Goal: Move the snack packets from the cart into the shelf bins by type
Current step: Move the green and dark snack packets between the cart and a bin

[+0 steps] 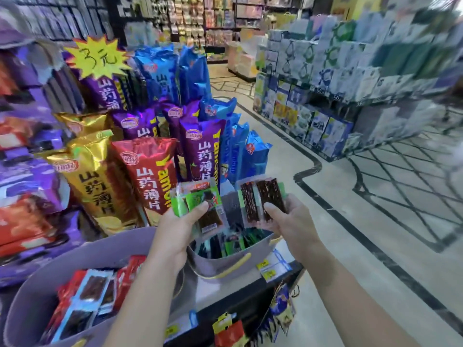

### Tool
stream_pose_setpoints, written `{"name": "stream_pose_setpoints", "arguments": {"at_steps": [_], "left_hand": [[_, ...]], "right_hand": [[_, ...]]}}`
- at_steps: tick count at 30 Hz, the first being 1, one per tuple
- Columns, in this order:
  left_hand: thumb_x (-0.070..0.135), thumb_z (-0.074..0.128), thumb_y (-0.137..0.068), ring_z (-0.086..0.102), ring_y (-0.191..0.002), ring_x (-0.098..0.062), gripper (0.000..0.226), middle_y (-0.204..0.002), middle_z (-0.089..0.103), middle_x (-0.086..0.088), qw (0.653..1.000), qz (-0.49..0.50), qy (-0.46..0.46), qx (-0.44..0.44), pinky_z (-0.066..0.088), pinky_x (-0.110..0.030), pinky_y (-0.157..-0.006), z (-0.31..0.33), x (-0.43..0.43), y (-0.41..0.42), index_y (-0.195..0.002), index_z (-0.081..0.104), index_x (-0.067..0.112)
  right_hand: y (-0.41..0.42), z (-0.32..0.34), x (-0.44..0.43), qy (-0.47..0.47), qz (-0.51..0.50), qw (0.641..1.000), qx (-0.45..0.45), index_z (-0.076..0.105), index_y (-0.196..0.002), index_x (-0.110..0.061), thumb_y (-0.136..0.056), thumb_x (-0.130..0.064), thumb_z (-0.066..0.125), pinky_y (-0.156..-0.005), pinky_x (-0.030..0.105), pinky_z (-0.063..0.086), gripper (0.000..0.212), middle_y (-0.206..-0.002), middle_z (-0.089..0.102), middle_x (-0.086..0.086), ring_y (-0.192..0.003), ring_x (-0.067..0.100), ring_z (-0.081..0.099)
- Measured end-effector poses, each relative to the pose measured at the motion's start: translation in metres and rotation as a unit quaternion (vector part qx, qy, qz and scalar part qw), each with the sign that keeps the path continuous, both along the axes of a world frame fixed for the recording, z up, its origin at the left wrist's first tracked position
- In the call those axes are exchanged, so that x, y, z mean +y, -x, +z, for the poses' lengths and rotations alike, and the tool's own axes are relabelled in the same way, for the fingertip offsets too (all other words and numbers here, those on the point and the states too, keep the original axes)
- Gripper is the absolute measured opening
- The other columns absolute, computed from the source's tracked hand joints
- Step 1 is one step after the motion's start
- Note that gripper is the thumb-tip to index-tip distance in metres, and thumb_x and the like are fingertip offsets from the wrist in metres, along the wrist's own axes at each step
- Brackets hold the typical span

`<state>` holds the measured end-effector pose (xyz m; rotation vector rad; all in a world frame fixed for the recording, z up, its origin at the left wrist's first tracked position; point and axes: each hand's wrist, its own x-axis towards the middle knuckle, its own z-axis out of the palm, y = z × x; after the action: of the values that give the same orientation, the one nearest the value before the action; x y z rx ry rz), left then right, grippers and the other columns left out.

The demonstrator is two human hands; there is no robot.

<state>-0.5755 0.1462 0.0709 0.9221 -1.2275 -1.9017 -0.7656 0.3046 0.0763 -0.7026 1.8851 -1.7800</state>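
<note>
Left hand (180, 229) pinches a fanned stack of green packets (198, 196) and right hand (290, 221) pinches dark packets (260, 196), both just above the bin (233, 264) holding green ones. With thumb-only grips on slick wrappers, a few could probably slide out into the near bin (37, 284) of red ones.

The tall chip bags (147, 176) are shining gold, red, purple and blue, and the star sign (96, 57) is glowing yellow. The green packets (198, 200) are showing red bits, the brown packets (250, 201) dark stripes, and the pale floor (325, 196) black crossing lines.
</note>
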Motion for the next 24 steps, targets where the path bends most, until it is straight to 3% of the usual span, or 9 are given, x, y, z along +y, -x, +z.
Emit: {"name": "stream_pose_setpoints", "arguments": {"at_steps": [2,5,9,13,15,18,20,22,24], "left_hand": [[0.03,0.095,-0.071,0.071,-0.116,-0.037,0.055,-0.118,0.079,-0.009,0.998,0.014,-0.014,-0.051,0.049,-0.065,-0.108,-0.013,-0.01,0.014,-0.119,0.072,0.018],[0.021,0.093,-0.08,0.075,-0.107,-0.032,0.035,-0.105,0.082,-0.003,0.992,0.041,-0.036,-0.113,0.054,-0.058,-0.105,-0.034,-0.018,0.033,-0.109,0.074,0.019],[0.011,0.09,-0.082,0.077,-0.096,-0.025,0.017,-0.09,0.082,0.002,0.984,0.061,-0.038,-0.166,0.058,-0.04,-0.092,-0.054,-0.022,0.053,-0.094,0.078,0.017],[0.008,0.092,-0.079,0.07,-0.067,-0.005,0.022,-0.071,0.075,0.012,0.966,0.092,-0.006,-0.24,0.049,-0.017,-0.056,-0.067,-0.023,0.072,-0.089,0.074,0.017],[0.008,0.093,-0.078,0.068,-0.068,-0.01,0.024,-0.071,0.071,0.011,0.951,0.093,0.017,-0.295,0.045,-0.011,-0.051,-0.073,-0.023,0.081,-0.085,0.072,0.017],[0.012,0.094,-0.077,0.071,-0.087,-0.022,0.027,-0.084,0.075,0.003,0.924,0.058,0.035,-0.376,0.054,-0.023,-0.07,-0.083,-0.022,0.089,-0.084,0.069,0.02],[0.021,0.093,-0.079,0.071,-0.098,-0.024,0.032,-0.104,0.077,0.0,0.899,0.021,0.047,-0.434,0.055,-0.034,-0.086,-0.087,-0.021,0.091,-0.099,0.068,0.021],[0.029,0.09,-0.082,0.072,-0.104,-0.028,0.038,-0.112,0.078,-0.004,0.86,-0.023,0.081,-0.503,0.054,-0.034,-0.088,-0.09,-0.021,0.093,-0.114,0.071,0.02],[0.034,0.087,-0.084,0.072,-0.11,-0.03,0.056,-0.122,0.076,-0.008,0.829,-0.053,0.095,-0.549,0.054,-0.032,-0.086,-0.092,-0.025,0.096,-0.131,0.064,0.017]], "right_hand": [[0.015,-0.012,-0.014,-0.021,0.009,1.0,-0.006,0.064,-0.096,-0.013,-0.097,-0.009,0.07,-0.06,0.031,0.061,0.007,-0.082,0.074,-0.003,-0.077,0.017,0.075],[0.035,-0.027,-0.033,-0.075,0.043,0.996,-0.011,0.057,-0.085,-0.02,-0.097,-0.004,0.068,-0.055,0.028,0.06,0.023,-0.064,0.064,-0.022,-0.06,-0.001,0.066],[0.061,-0.04,-0.057,-0.136,0.108,0.985,-0.017,0.066,-0.103,-0.007,-0.093,-0.003,0.071,-0.079,0.059,0.061,0.013,-0.096,0.075,0.015,-0.088,0.037,0.075],[0.08,-0.055,-0.079,-0.223,0.167,0.961,-0.01,0.066,-0.1,-0.003,-0.089,0.001,0.073,-0.083,0.061,0.059,0.014,-0.087,0.071,0.016,-0.088,0.042,0.072],[0.088,-0.063,-0.093,-0.265,0.199,0.943,0.001,0.066,-0.096,-0.005,-0.087,0.001,0.074,-0.078,0.054,0.057,0.013,-0.089,0.072,0.02,-0.086,0.04,0.071],[0.095,-0.072,-0.109,-0.329,0.241,0.913,0.005,0.064,-0.108,-0.01,-0.087,-0.005,0.076,-0.079,0.041,0.055,0.024,-0.109,0.072,0.019,-0.101,0.037,0.07],[0.098,-0.076,-0.117,-0.361,0.267,0.893,0.031,0.062,-0.103,-0.019,-0.087,-0.01,0.076,-0.083,0.035,0.054,0.023,-0.106,0.068,0.009,-0.113,0.036,0.067],[0.1,-0.081,-0.123,-0.385,0.283,0.877,0.053,0.061,-0.096,-0.021,-0.086,-0.011,0.076,-0.09,0.036,0.055,0.021,-0.104,0.066,0.006,-0.116,0.036,0.066],[0.099,-0.084,-0.128,-0.416,0.294,0.857,0.079,0.064,-0.113,-0.013,-0.087,-0.012,0.077,-0.099,0.043,0.055,0.029,-0.118,0.069,0.014,-0.118,0.037,0.065]]}}
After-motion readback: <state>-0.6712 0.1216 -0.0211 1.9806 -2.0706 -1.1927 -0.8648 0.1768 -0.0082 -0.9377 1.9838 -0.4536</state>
